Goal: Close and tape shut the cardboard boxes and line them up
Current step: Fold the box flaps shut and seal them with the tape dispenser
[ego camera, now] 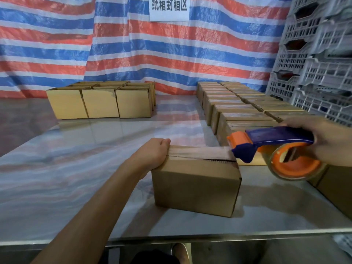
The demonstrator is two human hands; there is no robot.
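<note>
The brown cardboard box point(196, 187) sits on the near middle of the shiny metal table point(76, 178). Its top flaps are folded down, and a dark gap shows in the seam toward its right end. A strip of clear tape point(200, 152) runs along that seam from the box's left end to the blue and orange tape dispenser point(276, 141). The dispenser hangs at the box's top right edge, with the tape roll point(297, 164) on its orange hub.

The left hand point(154, 155) clasps the left end of the box, fingers bent over the top edge where the tape begins. The right hand point(327, 143) is wrapped tight round the dispenser's handle.

Just right of the box, taped brown boxes point(238, 111) stand in two rows running to the far side. At the far left is a cluster of open-topped brown boxes point(101, 101). Grey plastic crates point(314, 63) are stacked at the far right. A red, white and blue striped tarp point(171, 54) hangs behind, bearing a white paper sign point(169, 8).
</note>
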